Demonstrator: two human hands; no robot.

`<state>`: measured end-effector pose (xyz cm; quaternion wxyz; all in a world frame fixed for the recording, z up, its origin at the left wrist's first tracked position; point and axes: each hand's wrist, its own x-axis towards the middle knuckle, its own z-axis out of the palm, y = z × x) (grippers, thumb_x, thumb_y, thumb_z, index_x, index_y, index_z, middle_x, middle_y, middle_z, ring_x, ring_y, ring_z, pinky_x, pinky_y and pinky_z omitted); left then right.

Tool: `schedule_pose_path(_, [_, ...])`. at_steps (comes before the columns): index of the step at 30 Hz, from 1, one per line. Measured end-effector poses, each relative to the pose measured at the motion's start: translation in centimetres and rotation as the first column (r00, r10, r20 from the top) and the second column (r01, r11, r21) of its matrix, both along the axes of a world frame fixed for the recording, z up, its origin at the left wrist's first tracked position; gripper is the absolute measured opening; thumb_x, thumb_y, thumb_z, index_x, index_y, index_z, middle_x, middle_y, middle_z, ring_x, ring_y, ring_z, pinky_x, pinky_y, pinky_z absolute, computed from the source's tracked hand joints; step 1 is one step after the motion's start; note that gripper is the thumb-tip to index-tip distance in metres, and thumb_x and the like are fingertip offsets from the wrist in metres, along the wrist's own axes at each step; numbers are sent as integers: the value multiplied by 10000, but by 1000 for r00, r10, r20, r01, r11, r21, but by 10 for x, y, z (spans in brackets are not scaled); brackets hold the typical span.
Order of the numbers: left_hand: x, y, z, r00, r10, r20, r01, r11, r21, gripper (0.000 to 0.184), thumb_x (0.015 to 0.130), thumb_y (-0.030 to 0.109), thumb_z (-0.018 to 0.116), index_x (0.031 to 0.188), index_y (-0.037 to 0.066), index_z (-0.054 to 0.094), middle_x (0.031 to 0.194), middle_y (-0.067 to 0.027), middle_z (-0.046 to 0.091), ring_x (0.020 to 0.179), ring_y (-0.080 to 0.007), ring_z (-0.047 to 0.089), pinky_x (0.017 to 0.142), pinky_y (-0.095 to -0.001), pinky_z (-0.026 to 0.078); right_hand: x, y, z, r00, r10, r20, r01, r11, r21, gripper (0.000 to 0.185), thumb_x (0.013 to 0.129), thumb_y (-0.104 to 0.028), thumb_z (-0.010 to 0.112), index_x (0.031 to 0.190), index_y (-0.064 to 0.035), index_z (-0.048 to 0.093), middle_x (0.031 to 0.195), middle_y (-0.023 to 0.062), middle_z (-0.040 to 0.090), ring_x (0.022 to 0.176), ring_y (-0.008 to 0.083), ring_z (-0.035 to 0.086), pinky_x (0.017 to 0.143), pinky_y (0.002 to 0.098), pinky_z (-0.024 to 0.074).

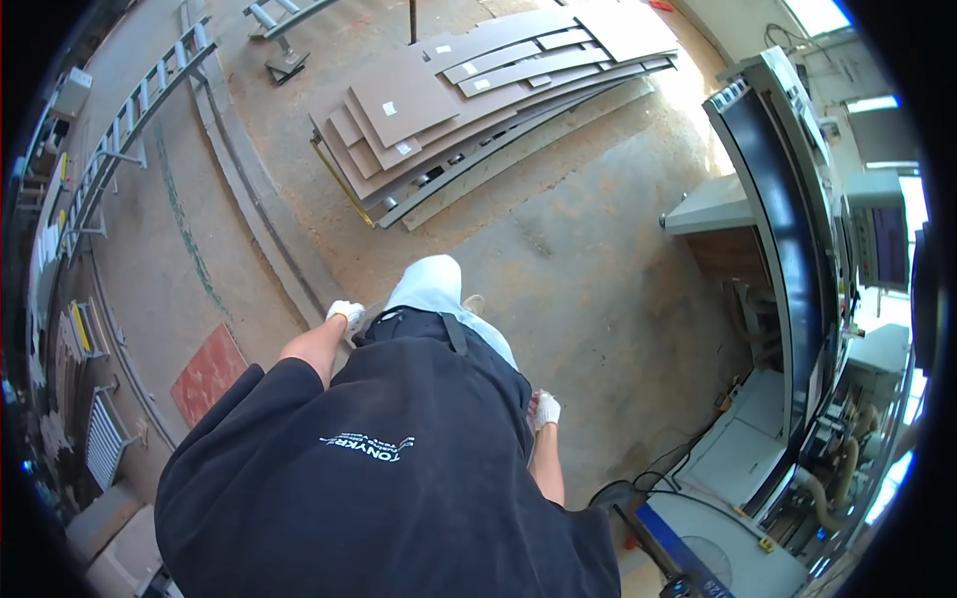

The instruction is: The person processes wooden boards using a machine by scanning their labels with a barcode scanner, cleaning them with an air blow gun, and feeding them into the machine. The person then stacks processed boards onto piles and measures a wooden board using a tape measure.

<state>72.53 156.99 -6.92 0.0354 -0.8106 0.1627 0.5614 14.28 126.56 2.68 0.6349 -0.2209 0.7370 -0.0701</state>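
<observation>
My left hand (347, 313), in a white glove, hangs beside my left hip, close to the light trousers; its fingers are too small to make out. On the other side, my right hand (545, 410) is down by my right hip, also in a white glove with some bare fingertips showing near the dark shirt. Whether either hand holds anything cannot be seen. A dark shirt (399, 498) with white lettering fills the lower middle of the view. Ahead of me lies a stack of brown panels (404, 105) with small white labels.
A long machine with a dark belt (773, 229) stands on the right, with a grey cabinet (733, 439) below it. Roller conveyors (130, 125) run along the left. A reddish board (207, 374) lies on the floor at the left, near a floor rail (244, 179).
</observation>
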Motion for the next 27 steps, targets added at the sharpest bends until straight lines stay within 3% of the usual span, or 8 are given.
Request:
schedule_pose_path(2, [-11, -35, 24, 514, 858, -10, -856, 512, -69, 375, 1005, 398, 620, 1238, 128, 734, 990, -93, 759, 832, -283, 718, 743, -514, 551, 15, -105, 22, 1000, -4, -20, 2, 996, -90, 170, 1068, -258, 669, 974, -117, 654, 838, 51, 701, 643, 184, 645, 478, 321, 417])
schedule_pose_path(6, [46, -147, 23, 364, 910, -198, -930, 367, -23, 235, 1032, 434, 629, 998, 201, 636, 793, 4, 647, 573, -150, 554, 500, -349, 390, 67, -272, 47, 973, 156, -172, -197, 947, -253, 198, 1075, -293, 672, 1004, -110, 690, 869, 29, 740, 694, 163, 683, 521, 299, 450])
schedule_pose_path(12, [201, -361, -65, 148, 918, -369, -988, 121, -98, 286, 1031, 437, 746, 1232, 242, 690, 1074, -10, 770, 882, -174, 719, 749, -396, 548, 172, -373, 3, 905, 264, -333, -350, 908, -231, 235, 1077, -251, 640, 931, -112, 759, 865, 58, 778, 702, 167, 714, 573, 310, 506])
schedule_pose_path(13, [229, -400, -83, 25, 923, -384, -997, -6, -79, 265, 1030, 443, 751, 1213, 258, 702, 1086, -10, 772, 914, -200, 723, 752, -400, 544, 161, -380, -25, 335, 782, -525, -936, 338, -95, 272, 1062, -303, 636, 951, -100, 778, 912, 110, 794, 742, 241, 742, 629, 371, 545])
schedule_pose_path(14, [256, -434, -98, -99, 882, -462, -993, -117, -11, 248, 1045, 439, 735, 1229, 276, 703, 1112, -11, 773, 978, -225, 721, 781, -411, 543, 144, -389, -56, -312, 550, -774, -916, -391, 91, 323, 1048, -354, 632, 972, -88, 798, 960, 162, 810, 782, 315, 769, 684, 432, 584])
schedule_pose_path(15, [279, -461, -105, -255, 836, -485, -964, -260, 59, 227, 1073, 426, 700, 1249, 283, 699, 1166, -24, 768, 1033, -234, 715, 829, -426, 543, 160, -384, -43, -375, 596, -710, -898, -422, 120, 326, 1045, -356, 631, 971, -87, 799, 962, 164, 810, 789, 318, 770, 691, 435, 584])
schedule_pose_path(21, [385, -599, -165, -593, 644, -483, -785, -596, 169, 522, 1090, 434, 664, 1543, 205, 541, 1513, -110, 633, 1324, -340, 628, 1071, -506, 492, 305, -453, 29, 356, 851, -386, -839, 473, 268, 347, 1028, -369, 621, 967, -83, 806, 979, 172, 811, 827, 334, 773, 728, 454, 590])
schedule_pose_path(27, [435, -648, -256, -839, 327, -436, -460, -853, 246, 905, 1005, 577, 718, 1690, 150, 309, 1742, -112, 391, 1611, -346, 365, 1297, -551, 270, 364, -516, 24, 399, 828, -393, -762, 538, 361, 368, 1011, -382, 611, 962, -79, 814, 995, 180, 811, 865, 350, 776, 766, 472, 595])
